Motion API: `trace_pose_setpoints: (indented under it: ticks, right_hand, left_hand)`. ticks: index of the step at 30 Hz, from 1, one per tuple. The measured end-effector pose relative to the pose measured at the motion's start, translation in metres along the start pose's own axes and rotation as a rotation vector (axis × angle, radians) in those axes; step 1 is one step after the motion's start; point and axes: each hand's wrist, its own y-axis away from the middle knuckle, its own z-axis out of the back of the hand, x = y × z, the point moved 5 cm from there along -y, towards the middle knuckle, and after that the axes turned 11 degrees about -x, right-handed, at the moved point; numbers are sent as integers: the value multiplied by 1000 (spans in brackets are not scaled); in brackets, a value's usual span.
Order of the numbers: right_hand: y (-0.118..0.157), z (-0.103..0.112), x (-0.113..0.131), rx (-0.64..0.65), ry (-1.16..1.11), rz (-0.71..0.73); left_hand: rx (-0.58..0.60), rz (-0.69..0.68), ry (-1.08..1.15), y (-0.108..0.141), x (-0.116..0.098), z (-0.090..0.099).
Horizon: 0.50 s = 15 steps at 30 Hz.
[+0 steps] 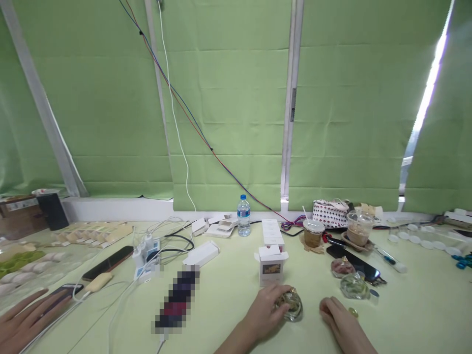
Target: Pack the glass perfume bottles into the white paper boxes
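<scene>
My left hand is closed round a small round glass bottle with a gold-coloured top and dark greenish contents, resting on the table. Just behind it stands a small white box with its top flaps up and a dark picture on the front. To the right of the bottle, my right hand lies low over the table with fingers curled in; whatever they hold, if anything, is hidden. By its knuckles is a small yellow-green round piece. Beyond it sit a clear glass bottle and one with reddish contents.
Another person's hand rests over a phone at far left. Cables and a power strip lie left of centre. A water bottle, drink cups, a black phone and a utility knife stand or lie farther back.
</scene>
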Motion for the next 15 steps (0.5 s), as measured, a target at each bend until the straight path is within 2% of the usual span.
trace_pose_setpoints:
  ticks: [3,6,9,12,15]
  right_hand:
    - [-25,-2,16,136,-487,-186]
    - [-52,-5,36,201,-820,-361]
    - [-67,-19,51,270,-1030,-453]
    - [-64,-39,55,344,-1182,-561]
    - [-56,-53,51,304,-1270,-656]
  left_hand:
    - [-3,7,15,0,-7,3]
    - [-2,47,-17,0,-8,4]
    - [-1,122,-69,0,-5,4]
    - [7,173,-104,-1,-4,4]
    - [2,168,-108,-1,-5,4]
